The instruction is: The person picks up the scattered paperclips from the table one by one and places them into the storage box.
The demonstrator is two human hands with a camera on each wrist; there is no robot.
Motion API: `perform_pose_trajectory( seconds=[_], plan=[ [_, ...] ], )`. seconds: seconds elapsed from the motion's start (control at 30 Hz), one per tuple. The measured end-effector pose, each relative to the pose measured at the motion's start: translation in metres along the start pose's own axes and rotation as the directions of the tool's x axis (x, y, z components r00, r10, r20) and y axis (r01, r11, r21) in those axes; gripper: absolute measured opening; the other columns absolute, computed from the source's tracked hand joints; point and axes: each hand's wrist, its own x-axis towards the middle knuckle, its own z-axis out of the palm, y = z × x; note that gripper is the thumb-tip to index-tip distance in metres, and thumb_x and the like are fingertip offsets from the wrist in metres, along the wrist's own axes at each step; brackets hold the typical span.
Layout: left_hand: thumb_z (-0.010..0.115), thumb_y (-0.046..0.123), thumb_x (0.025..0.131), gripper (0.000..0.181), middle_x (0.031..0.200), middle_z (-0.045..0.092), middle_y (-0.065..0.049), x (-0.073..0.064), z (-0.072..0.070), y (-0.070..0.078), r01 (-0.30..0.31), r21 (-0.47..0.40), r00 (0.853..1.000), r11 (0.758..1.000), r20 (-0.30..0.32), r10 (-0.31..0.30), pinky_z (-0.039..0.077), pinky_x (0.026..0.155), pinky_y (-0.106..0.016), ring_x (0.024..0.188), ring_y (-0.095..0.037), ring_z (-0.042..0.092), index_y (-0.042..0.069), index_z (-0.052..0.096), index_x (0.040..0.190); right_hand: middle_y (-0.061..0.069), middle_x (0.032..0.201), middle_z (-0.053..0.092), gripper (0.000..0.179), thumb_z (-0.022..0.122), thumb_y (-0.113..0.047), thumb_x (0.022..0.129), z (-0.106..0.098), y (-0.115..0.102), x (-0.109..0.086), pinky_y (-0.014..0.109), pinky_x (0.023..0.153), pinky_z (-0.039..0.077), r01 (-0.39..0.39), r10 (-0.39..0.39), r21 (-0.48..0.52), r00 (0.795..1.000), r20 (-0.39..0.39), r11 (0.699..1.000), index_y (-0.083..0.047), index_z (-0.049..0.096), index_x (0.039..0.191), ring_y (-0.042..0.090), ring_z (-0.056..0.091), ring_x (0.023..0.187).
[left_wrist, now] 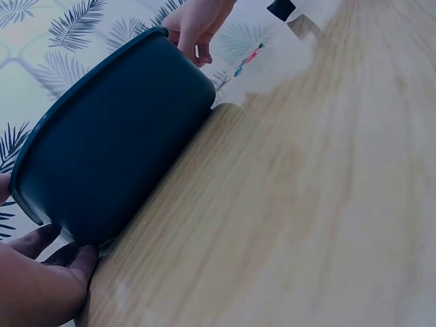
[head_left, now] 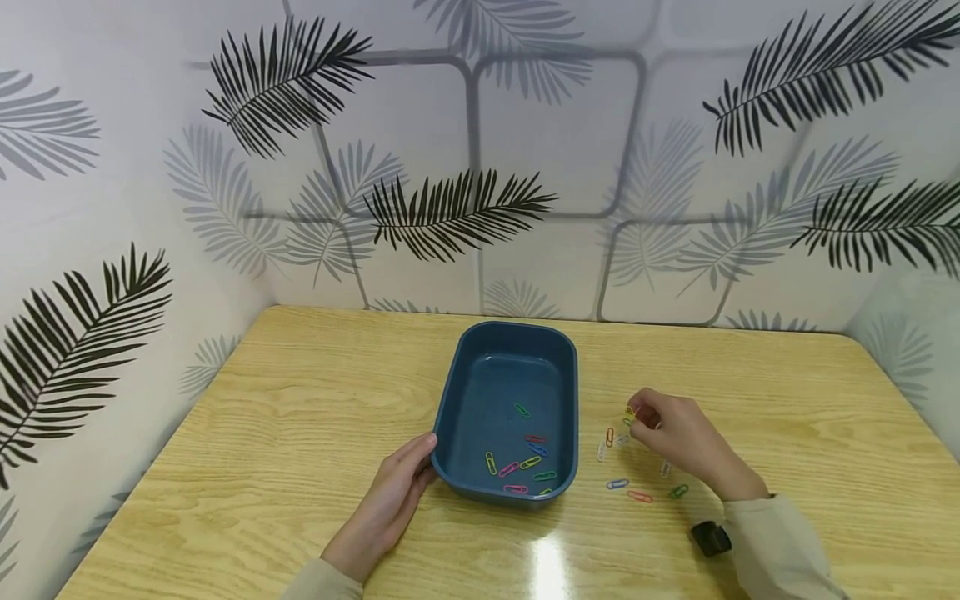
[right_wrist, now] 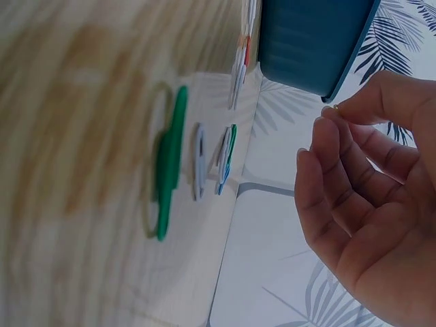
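A deep blue plastic bin (head_left: 504,387) stands on the table with several coloured paper clips (head_left: 509,469) lying in its near half. My left hand (head_left: 392,497) holds the bin's near-left corner, thumb at the rim and fingers against the outer wall. To the right of the bin, my right hand (head_left: 678,435) pinches a yellow paper clip (head_left: 630,411) between thumb and forefinger, just above the table. In the right wrist view only a tiny bit of that clip shows at the fingertips. Around and below this hand lie loose clips, among them a green paper clip (head_left: 678,491) and a blue paper clip (head_left: 618,483).
A small black object (head_left: 710,538) is at the right wrist, by the sleeve. The wooden table (head_left: 315,392) runs back to a wall (head_left: 547,267) with a leaf pattern. Light glares on the tabletop below the bin.
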Motion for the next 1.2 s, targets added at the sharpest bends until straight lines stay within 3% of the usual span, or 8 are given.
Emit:
perform_pose_trajectory(
  seconds=[0.67, 1.03, 1.2],
  plan=[
    [0.051, 0.034, 0.101, 0.064, 0.147, 0.035, -0.025, -0.001, 0.001, 0.0, 0.005, 0.002, 1.0, 1.0, -0.006, -0.005, 0.037, 0.104, -0.029, 0.135, -0.028, 0.035, -0.012, 0.035, 0.142, -0.003, 0.079, 0.063, 0.012, 0.062, 0.002, 0.086, 0.001, -0.017, -0.001, 0.029, 0.061, 0.051, 0.061, -0.057, 0.043, 0.995, -0.082, 0.997, 0.001, 0.065, 0.098, 0.01, 0.057, 0.069],
    [0.052, 0.036, 0.1, 0.066, 0.148, 0.033, -0.025, -0.001, 0.001, -0.001, 0.013, 0.0, 1.0, 1.0, -0.005, -0.013, 0.036, 0.106, -0.032, 0.135, -0.029, 0.034, -0.01, 0.034, 0.144, -0.002, 0.082, 0.067, 0.008, 0.066, 0.004, 0.087, 0.008, -0.031, -0.002, 0.026, 0.06, 0.053, 0.161, -0.153, 0.05, 0.978, -0.141, 0.986, -0.002, 0.069, 0.092, 0.011, 0.062, 0.072],
    [0.052, 0.035, 0.1, 0.065, 0.148, 0.034, -0.024, 0.0, 0.0, -0.001, 0.007, -0.006, 1.0, 1.0, 0.003, -0.007, 0.036, 0.105, -0.031, 0.135, -0.028, 0.035, -0.01, 0.035, 0.143, -0.004, 0.082, 0.066, 0.01, 0.067, 0.004, 0.087, 0.011, -0.038, -0.003, 0.026, 0.06, 0.052, 0.173, -0.16, 0.067, 0.972, -0.171, 0.983, -0.004, 0.069, 0.091, 0.011, 0.062, 0.072]
  ],
)
